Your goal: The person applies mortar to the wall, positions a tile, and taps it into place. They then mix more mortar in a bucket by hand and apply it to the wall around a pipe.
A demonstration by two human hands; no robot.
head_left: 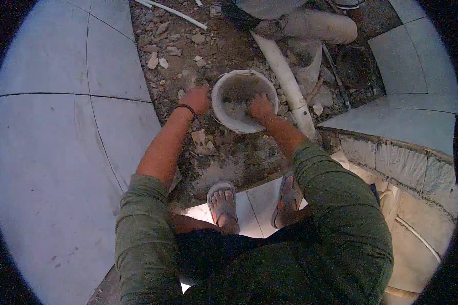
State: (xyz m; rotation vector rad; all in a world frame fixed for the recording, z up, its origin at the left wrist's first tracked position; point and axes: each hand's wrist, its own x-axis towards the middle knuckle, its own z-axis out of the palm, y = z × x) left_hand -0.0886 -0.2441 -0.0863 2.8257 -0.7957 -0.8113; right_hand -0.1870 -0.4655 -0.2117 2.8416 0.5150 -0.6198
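**Both hands at the bucket**

Head view: the bucket (pixel 233 123) stands on rubble (pixel 168 46) beside a slab (pixel 61 152). The left hand (pixel 195 99) sits against its outer left side. The right hand (pixel 261 107) reaches inside over the rim. I cannot tell whether either grip is closed. A pipe (pixel 287 81) lies just to the right.

Grey paving slabs (pixel 61 152) curve down the left, with more slabs (pixel 402 66) top right. Dirt strip between them is littered with stone rubble (pixel 160 56). White pipe (pixel 287 84) lies diagonally on the dirt, thin white conduit (pixel 180 14) near the top edge. Block edging (pixel 397 162) sits under the right slab. Another person (pixel 310 23) crouches at top.
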